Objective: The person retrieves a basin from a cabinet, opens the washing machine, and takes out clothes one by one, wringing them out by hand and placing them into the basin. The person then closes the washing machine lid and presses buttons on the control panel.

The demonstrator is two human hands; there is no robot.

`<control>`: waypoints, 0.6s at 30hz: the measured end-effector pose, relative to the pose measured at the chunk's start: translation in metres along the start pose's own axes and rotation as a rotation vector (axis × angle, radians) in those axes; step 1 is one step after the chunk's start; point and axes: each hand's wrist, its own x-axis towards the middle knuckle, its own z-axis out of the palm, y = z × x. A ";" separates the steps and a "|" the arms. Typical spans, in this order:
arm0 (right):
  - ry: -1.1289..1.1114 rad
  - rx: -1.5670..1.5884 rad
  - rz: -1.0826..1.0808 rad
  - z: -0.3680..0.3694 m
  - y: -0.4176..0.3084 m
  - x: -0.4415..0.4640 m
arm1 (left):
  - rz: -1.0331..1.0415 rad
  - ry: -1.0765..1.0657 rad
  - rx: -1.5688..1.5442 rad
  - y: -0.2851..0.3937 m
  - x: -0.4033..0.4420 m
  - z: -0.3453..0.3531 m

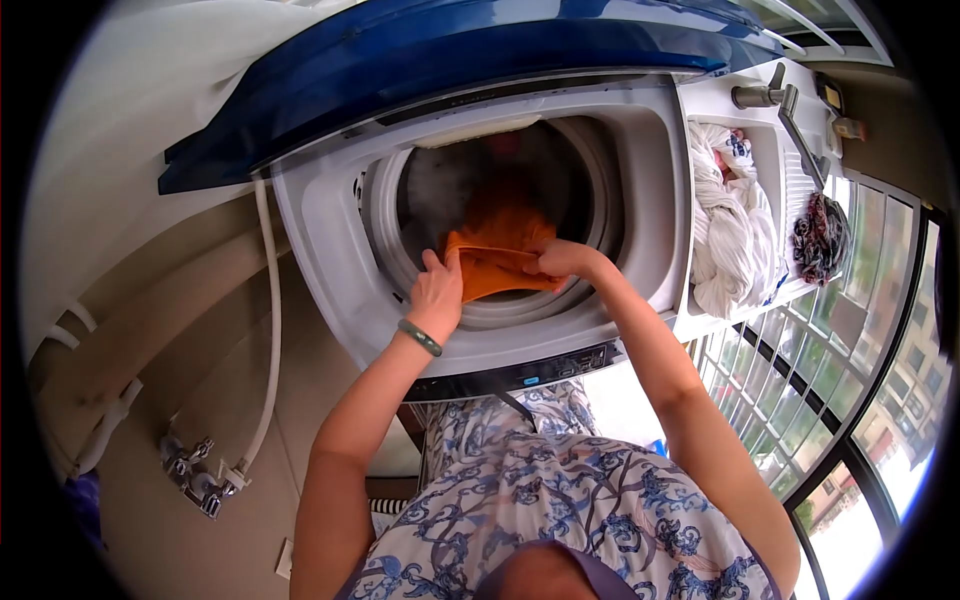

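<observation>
An orange garment (500,262) hangs stretched between my two hands over the open drum of a top-loading washing machine (650,200). My left hand (437,292), with a green bangle on its wrist, grips the garment's left edge. On the other side, my right hand (563,262) pinches its right edge. The garment's upper part reaches down into the dark drum (430,195), where its far end is hard to make out. What kind of garment it is, I cannot tell.
The raised blue lid (450,60) stands behind the drum. To the right, a sink (735,305) holds twisted white laundry (735,230) under a faucet (765,96). A dark patterned cloth bundle (822,238) lies on the washboard side. At left, a hose (271,330) runs to a wall tap (200,475).
</observation>
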 end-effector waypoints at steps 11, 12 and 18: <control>0.567 0.167 -0.316 -0.083 0.098 0.297 | 0.041 -0.112 0.090 -0.041 0.265 0.136; 0.562 0.124 -0.362 -0.092 0.118 0.332 | 0.058 -0.107 0.137 -0.046 0.280 0.153; 0.666 -0.132 -0.246 -0.073 0.151 0.421 | -0.083 0.017 0.024 -0.053 0.335 0.248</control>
